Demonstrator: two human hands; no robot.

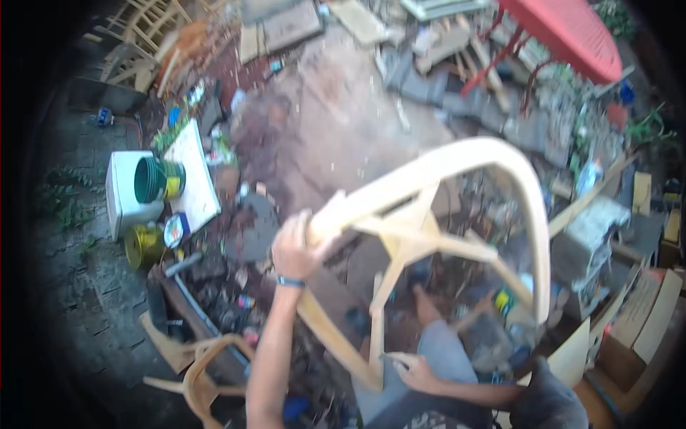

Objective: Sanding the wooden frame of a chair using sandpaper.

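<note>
I hold a pale unfinished wooden chair frame (457, 164) with a curved bent back, lifted and tilted in front of me. My left hand (294, 247), with a blue band at the wrist, grips the upper end of the curved rail. My right hand (413, 372) is closed on the lower part of the frame near its bottom corner, just above my grey-clad knee. Cross spars (411, 239) meet in the middle of the frame.
Bare dirt ground (321, 121) lies ahead. A white box (123, 193) with green pots and a yellow can (144, 244) is at left. Another curved wooden piece (196, 372) lies lower left. A red table (564, 32), timber scraps and cardboard boxes (643, 322) crowd the right.
</note>
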